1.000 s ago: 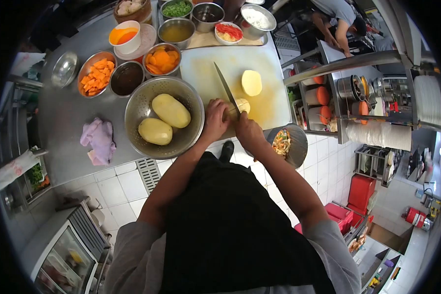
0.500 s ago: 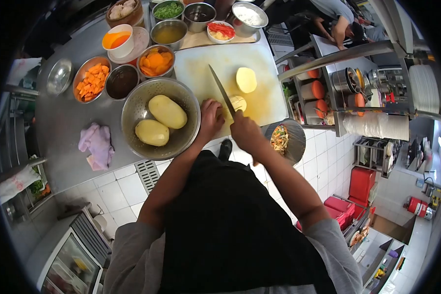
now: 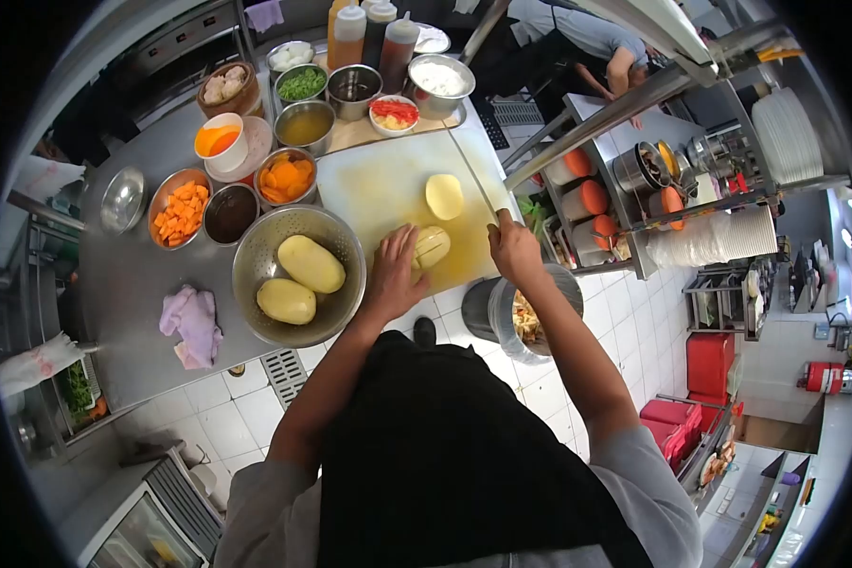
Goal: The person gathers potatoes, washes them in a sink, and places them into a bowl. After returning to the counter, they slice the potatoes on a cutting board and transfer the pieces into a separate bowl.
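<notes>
Since half a second ago, the knife has swung away from the sliced potato and out toward the board's right edge, carried by the right hand. With that potato as the clock's centre and twelve at the top of the view, it lies on the cutting board near the lower edge, cut lines showing across it. At eight, the left hand is closed around its near end, fingers and thumb spread to either side. At three, the right hand is clamped on the knife's handle, the blade pointing up toward one and clear of the potato. A cut potato half sits just beside it at twelve. At nine, close to the left hand, stands a perforated colander with two whole peeled potatoes. Farther out, a bowl of orange slices is at ten, a bowl of white powder at twelve, and a lined bin at four.
</notes>
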The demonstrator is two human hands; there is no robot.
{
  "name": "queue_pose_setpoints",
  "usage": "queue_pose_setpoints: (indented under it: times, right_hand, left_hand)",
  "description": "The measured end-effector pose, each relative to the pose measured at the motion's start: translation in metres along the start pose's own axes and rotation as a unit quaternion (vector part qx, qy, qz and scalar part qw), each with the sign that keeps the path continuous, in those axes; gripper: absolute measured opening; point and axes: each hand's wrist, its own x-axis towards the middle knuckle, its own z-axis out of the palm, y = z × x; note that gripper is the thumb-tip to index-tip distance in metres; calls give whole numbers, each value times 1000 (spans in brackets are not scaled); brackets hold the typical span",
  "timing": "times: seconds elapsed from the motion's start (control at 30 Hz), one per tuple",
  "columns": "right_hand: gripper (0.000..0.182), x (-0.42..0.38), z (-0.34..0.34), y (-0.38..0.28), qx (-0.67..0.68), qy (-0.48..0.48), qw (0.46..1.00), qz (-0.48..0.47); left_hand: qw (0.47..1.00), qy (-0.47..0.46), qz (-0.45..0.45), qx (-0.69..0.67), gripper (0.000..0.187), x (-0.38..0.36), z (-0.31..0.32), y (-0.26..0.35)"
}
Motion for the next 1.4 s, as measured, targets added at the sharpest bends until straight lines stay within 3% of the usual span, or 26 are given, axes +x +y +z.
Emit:
queue_pose_setpoints:
  times: [0.07,0.23,0.3,0.33,0.37,0.4,0.43,0.47,0.53,0.57,0.63,0.67,0.73,0.8,0.87,0.97,1.0,1.1,1.23,1.27,1.3,1.37,1.4]
  right_hand:
    - [29,13,21,20,-2,64,998,17]
    - [44,28,57,47,24,53,997,53]
    - [43,19,32,33,-34,146,989,-4]
    - [38,12,19,23,14,145,989,-11]
    - [41,5,21,16,95,108,986,-86]
    - [44,-4,25,9,172,66,971,-155]
    - [47,-13,29,-5,174,39,959,-218]
    - [50,-16,35,-21,175,15,942,-285]
    - [55,-8,50,-39,170,1,926,-338]
    - [55,-3,58,-42,179,-4,923,-340]
    - [58,10,73,-43,120,14,924,-363]
    - [53,13,78,-44,107,30,925,-363]
    - [48,18,83,-41,120,12,923,-364]
    - [36,13,85,-36,137,10,922,-362]
    - [36,-2,85,-26,146,-17,921,-361]
    - [35,-31,78,-6,156,-25,914,-374]
    - [34,-43,78,-2,164,-14,908,-385]
    - [28,-72,81,11,202,18,897,-394]
    - [31,-91,62,7,218,20,896,-386]
    - [30,-95,53,1,225,20,892,-391]
    - [30,-95,42,-6,230,24,887,-399]
    - [30,-93,20,-26,234,30,874,-425]
    - [29,-91,12,-38,239,36,865,-439]
  left_hand:
    - [1000,4,6,21,85,8,11,7]
    - [998,36,-29,30,88,-9,17,32]
    - [996,62,-55,-39,59,-46,12,52]
    - [989,70,-81,-100,48,-68,17,54]
    - [924,6,-252,-288,37,-85,22,61]
    - [786,-4,-323,-528,40,-100,38,50]
    - [581,-14,-366,-727,45,-113,55,38]
    - [580,-8,-370,-726,45,-111,65,42]
    - [482,0,-404,-778,52,-98,87,50]
    - [481,8,-410,-775,52,-92,93,54]
    - [414,41,-387,-823,45,-77,108,59]
    - [412,49,-390,-822,45,-76,123,53]
    - [372,69,-288,-880,45,-76,148,42]
    - [392,94,-275,-873,44,-66,152,35]
    - [413,113,-263,-865,44,-65,155,37]
    - [295,107,-256,-914,44,-60,145,40]
    - [339,139,-310,-877,44,-55,144,47]
    - [422,152,-265,-854,41,-70,170,35]
    - [425,222,-328,-814,43,-62,138,93]
    - [493,165,-126,-845,43,-60,132,91]
    - [500,166,-117,-842,43,-61,123,92]
    - [444,182,-277,-833,49,-71,92,111]
    - [424,187,-270,-844,51,-70,81,115]
